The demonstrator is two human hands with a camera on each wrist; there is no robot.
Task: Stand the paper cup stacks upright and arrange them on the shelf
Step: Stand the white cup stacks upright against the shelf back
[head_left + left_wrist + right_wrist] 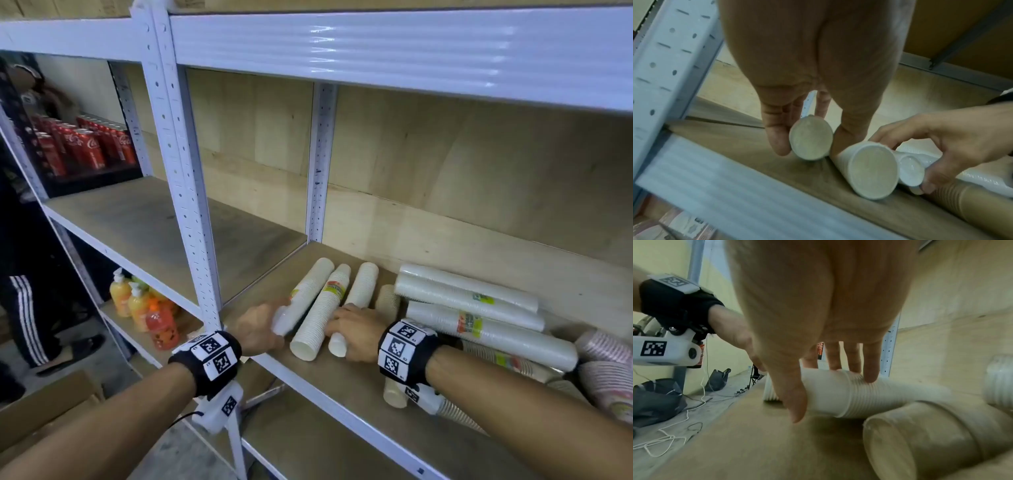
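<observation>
Several paper cup stacks lie on their sides on the wooden shelf (346, 397). My left hand (274, 323) grips the near end of the leftmost white stack (310, 284), its fingers (777, 138) and thumb curled round the base (810, 140). A second white stack (323, 313) lies untouched between my hands, its end (873, 170) facing out. My right hand (342, 330) holds the near end of the third white stack (363, 284), fingers (870, 369) over the top and thumb under the stack (838, 394).
A brown stack (920, 434) lies just right of my right hand. Larger wrapped white stacks (476, 294) and pink patterned stacks (606, 377) pile up at the right. A white shelf post (191, 205) stands by my left wrist. Soap bottles (144, 308) and cola cans (85, 147) sit at the left.
</observation>
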